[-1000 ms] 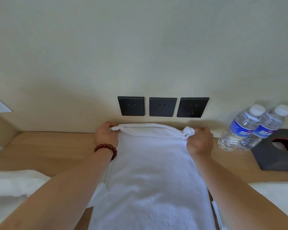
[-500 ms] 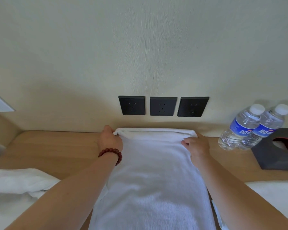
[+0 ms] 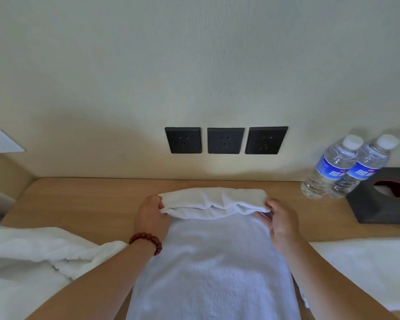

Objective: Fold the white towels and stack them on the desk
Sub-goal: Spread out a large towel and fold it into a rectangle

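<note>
Towel [image 3: 214,269] lies lengthwise down the frame's centre on the desk [image 3: 83,199]; left hand [image 3: 151,217] and right hand [image 3: 281,221] each pinch a far corner, lifting that edge, likely to fold it toward the person.

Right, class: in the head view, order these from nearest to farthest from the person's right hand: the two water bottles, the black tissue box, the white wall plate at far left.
From the right hand, which grips the towel's far edge:
1. Water bottles, back right by the wall.
2. Black tissue box, far right; close to the bottles' distance, so hard to call.
3. White wall plate, far left, clearly farthest.
</note>
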The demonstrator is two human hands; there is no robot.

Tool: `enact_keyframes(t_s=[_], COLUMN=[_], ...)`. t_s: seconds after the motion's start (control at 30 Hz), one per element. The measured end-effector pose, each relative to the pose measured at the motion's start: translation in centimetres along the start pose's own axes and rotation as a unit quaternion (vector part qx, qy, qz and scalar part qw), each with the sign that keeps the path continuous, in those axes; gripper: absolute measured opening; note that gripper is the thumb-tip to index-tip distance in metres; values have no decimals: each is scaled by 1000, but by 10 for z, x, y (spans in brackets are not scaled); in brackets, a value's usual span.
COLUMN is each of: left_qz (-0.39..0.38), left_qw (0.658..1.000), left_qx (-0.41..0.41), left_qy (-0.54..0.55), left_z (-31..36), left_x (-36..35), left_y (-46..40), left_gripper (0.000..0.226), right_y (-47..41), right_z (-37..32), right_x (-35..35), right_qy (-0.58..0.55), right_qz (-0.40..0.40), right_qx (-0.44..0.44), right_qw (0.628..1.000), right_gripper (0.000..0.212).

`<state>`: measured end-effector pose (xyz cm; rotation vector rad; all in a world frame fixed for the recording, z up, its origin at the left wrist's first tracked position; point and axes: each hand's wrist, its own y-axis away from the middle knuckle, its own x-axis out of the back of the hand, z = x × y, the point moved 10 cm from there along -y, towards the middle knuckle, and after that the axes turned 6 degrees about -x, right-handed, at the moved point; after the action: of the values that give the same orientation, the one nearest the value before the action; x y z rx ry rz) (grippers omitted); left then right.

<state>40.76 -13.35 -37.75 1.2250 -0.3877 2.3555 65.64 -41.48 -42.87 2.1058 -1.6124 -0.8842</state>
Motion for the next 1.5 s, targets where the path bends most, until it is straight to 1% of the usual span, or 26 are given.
enact_keyframes(t_s=[0.03, 0.1, 0.17, 0.2, 0.23, 0.3, 0.37, 0.4, 0.43, 0.5, 0.53, 0.6, 0.67, 0.8, 0.93, 1.03, 1.13, 1.2, 1.27, 1.33, 1.4, 1.5], left_qz=[-11, -19, -5, 8, 21, 27, 11, 0, -10, -16, -11, 15, 32, 9, -30, -14, 19, 40, 41, 20, -26, -83], left_qw=[1000, 997, 995, 993, 992, 994, 993, 988, 983, 975, 973, 974, 980, 988, 985, 985, 986, 986, 982, 972, 965, 961], left_qx=[-12, -37, -71, -85, -87, -50, -29, -39, -51, -62, -58, -51, -56, -53, -68, -86, -96, -104, -135, -184, -210, -207], left_qy=[-22, -60, -73, -78, -85, -94, -116, -147, -178, -215, -225, -222, -186, -145, -156, -147, -135, -121, -122, -143, -158, -167], left_z=[-1, -4, -1, 1, 2, -3, -5, -3, 0, 3, 4, 5, 5, -1, -13, -12, -9, -3, 6, 12, 7, -2], left_x=[-3, -7, -7, -6, -4, 0, 0, -2, -4, -5, -3, 5, 10, 5, -3, -2, 7, 17, 24, 23, 12, -2], left_y=[2, 6, 11, 12, 12, 10, 7, 6, 6, 5, 4, 1, -1, 7, 12, 14, 18, 23, 34, 48, 64, 80], left_gripper=[18, 22, 27, 28, 30, 37, 49, 52, 51, 37, 30, 24, 25, 27, 27, 25, 24, 28, 34, 42, 49, 50], right_y=[1, -1, -2, -2, -2, 1, 4, 7, 9, 12, 12, 12, 17, 28, 41, 44, 48, 51, 53, 56, 60, 63], right_z=[3, 10, 14, 15, 16, 14, 10, 7, 6, 2, 1, -1, 3, 22, 35, 30, 22, 16, 12, 9, 5, 3], right_x=[1, 2, 0, -1, 0, -1, -5, -8, -11, -14, -12, -1, 9, 28, 39, 42, 37, 35, 36, 39, 37, 33], right_qy=[18, 63, 78, 75, 74, 79, 65, 51, 38, 17, 9, 9, 43, 132, 262, 341, 365, 371, 388, 417, 447, 475], right_qz=[3, 0, -8, -7, 0, 14, 1, -11, -23, -33, -21, 33, 71, 106, 125, 132, 128, 131, 137, 147, 143, 133], right_qx=[-2, -13, -33, -46, -61, -86, -94, -94, -96, -100, -101, -107, -119, -141, -164, -163, -127, -89, -69, -59, -49, -43], right_qw=[1000, 998, 996, 996, 995, 993, 993, 994, 994, 994, 995, 994, 989, 975, 943, 916, 914, 915, 909, 895, 882, 869], right_gripper=[10, 23, 40, 44, 42, 25, 11, 9, 10, 11, 14, 16, 13, 13, 4, 13, 15, 13, 14, 15, 14, 16])
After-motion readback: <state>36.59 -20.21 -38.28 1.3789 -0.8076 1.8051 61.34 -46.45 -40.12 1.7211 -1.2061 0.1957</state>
